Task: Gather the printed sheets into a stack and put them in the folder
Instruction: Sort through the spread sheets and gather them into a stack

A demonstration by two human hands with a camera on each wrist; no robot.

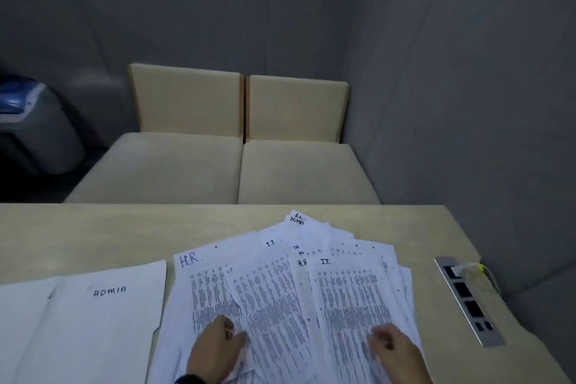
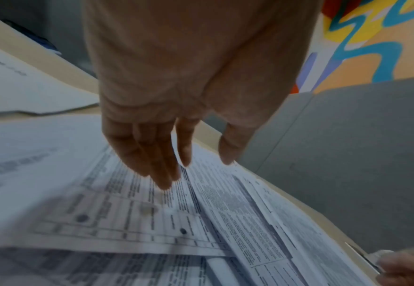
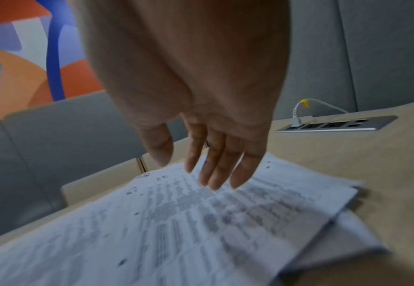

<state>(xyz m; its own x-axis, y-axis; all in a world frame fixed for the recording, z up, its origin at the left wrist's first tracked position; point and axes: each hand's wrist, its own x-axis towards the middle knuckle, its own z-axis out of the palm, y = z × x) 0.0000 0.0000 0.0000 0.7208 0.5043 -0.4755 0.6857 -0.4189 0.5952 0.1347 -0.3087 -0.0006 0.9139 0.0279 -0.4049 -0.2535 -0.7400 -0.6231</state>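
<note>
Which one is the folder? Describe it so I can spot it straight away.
On the wooden table, look left of the fanned printed sheets under both hands. The folder lies there open and flat. Unlike the sheets, dense with print, it is plain white with only ADMIN handwritten on it.

Printed sheets (image 1: pixel 280 290) fanned out overlapping, white folder (image 1: pixel 93 321) lying open beside

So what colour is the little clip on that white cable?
Yellow clip, clearest in the right wrist view.
</note>
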